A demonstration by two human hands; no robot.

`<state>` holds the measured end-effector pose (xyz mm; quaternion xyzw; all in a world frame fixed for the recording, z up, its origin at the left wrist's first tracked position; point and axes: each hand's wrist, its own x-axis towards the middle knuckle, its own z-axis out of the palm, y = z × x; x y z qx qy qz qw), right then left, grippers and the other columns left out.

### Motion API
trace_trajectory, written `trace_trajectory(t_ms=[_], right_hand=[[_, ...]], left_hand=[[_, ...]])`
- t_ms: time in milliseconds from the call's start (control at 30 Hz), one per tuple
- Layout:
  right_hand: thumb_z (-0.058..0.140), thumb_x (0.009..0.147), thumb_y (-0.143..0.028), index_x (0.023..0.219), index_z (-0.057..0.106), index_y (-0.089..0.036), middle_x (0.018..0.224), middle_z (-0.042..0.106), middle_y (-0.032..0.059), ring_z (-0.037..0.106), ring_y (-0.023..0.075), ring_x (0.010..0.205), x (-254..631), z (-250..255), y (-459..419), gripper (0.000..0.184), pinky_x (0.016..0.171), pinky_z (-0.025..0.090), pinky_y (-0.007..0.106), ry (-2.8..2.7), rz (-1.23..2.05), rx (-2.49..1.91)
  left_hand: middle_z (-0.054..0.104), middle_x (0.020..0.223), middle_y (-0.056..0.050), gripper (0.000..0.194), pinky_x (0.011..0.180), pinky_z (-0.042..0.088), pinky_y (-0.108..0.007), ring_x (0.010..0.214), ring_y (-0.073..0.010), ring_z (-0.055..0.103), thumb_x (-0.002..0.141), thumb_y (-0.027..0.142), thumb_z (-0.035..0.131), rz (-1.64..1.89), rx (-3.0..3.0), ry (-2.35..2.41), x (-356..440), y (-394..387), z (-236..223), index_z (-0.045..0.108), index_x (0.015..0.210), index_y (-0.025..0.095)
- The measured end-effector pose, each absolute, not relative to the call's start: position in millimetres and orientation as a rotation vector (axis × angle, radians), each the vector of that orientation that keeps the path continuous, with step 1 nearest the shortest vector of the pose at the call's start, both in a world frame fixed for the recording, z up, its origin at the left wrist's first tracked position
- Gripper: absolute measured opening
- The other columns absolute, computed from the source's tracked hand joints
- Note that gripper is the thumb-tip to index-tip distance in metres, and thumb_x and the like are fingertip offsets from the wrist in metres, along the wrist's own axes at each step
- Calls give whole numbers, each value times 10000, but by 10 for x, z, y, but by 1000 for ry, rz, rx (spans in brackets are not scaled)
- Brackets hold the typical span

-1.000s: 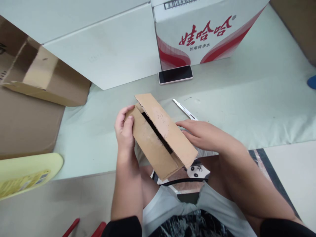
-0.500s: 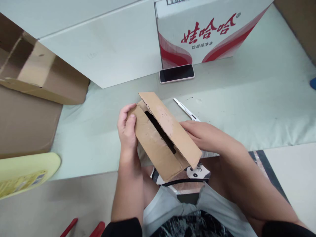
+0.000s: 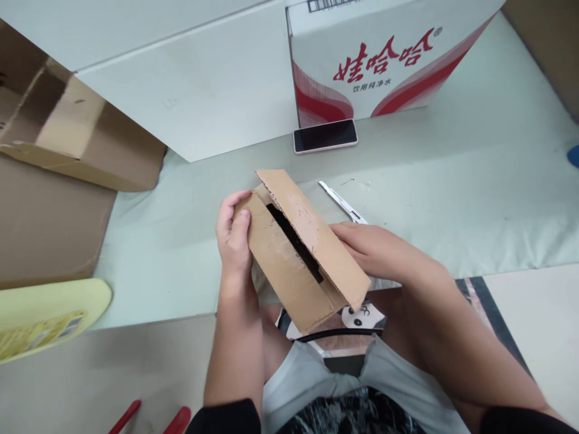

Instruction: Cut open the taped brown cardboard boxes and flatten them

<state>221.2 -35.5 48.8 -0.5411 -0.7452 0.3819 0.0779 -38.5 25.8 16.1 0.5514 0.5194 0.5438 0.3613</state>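
Left hand (image 3: 234, 238) grips brown box (image 3: 287, 268). Right hand (image 3: 377, 248) beside flap (image 3: 314, 235), hidden fingertips, can't tell grip. Seems holding step; next needs steady hold.

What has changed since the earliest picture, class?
The small cardboard box and left hand shifted slightly rightward; the box now hides more of the right hand. Nothing was visibly let go. The cutter and phone stayed put.
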Motion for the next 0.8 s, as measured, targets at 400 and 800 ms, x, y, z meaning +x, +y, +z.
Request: trace_trajectory(t_ms=[400, 800], right_hand=[[374, 1060, -358, 1467, 589, -263, 1472, 677, 83, 665, 309, 1315, 2222, 595, -343, 470, 1042, 558, 478, -2217, 1309, -1651], [259, 1023, -682, 1530, 519, -279, 1385, 726, 106, 697, 354, 1236, 2359, 597, -358, 698, 1047, 530, 539, -2058, 1572, -1640]], left_hand=[[732, 1144, -48, 327, 929, 552, -358, 1051, -230, 681, 841, 446, 679, 1384, 1395, 1334, -466, 295, 177, 731, 1096, 248], [716, 1046, -41, 330, 739, 524, -282, 860, -172, 660, 793, 429, 697, 1560, 1194, 1324, -467, 302, 236, 697, 1042, 213]])
